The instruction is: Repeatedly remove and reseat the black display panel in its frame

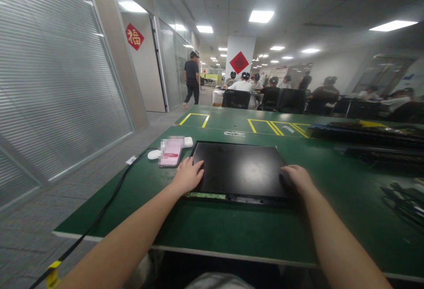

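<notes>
A black flat display panel (240, 170) lies screen up on the green table in front of me, with a glossy light reflection on it. Along its near edge shows a strip of green circuit board (207, 196). My left hand (189, 175) holds the panel's left edge, fingertips over the border. At the opposite edge, my right hand (298, 178) grips the side, its fingers bent over the corner area; part of that grip is hidden. Just left of my left hand lies a phone with a pink screen (171, 154), partly blurred out.
White objects (154, 154) lie beside the phone. A black strap (114, 194) crosses the table's left edge. Stacked dark panels (354, 132) and tangled cables (404, 200) occupy the right. Yellow tape marks (205, 121) line the far side of the green table (238, 231). People sit beyond; one person (191, 77) walks.
</notes>
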The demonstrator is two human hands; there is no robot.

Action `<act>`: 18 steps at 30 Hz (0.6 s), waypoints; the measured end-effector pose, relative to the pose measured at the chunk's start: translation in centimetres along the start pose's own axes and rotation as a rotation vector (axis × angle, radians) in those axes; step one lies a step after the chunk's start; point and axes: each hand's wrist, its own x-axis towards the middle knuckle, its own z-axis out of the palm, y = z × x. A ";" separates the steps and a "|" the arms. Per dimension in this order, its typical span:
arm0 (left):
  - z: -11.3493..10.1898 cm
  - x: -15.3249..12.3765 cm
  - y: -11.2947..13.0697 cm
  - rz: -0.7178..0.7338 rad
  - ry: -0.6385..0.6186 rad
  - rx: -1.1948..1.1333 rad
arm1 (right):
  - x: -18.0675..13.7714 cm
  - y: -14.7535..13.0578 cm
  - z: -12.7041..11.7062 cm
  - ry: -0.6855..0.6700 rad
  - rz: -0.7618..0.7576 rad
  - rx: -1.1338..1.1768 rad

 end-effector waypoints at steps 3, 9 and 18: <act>0.2 0.1 -0.1 0.003 0.011 -0.007 | 0.0 0.0 0.1 -0.010 -0.002 -0.003; 0.2 0.0 -0.2 0.002 0.007 0.004 | 0.2 0.3 0.3 -0.024 -0.006 -0.015; -0.1 0.0 0.0 -0.002 -0.003 0.013 | 0.1 -0.1 0.1 -0.038 0.006 -0.026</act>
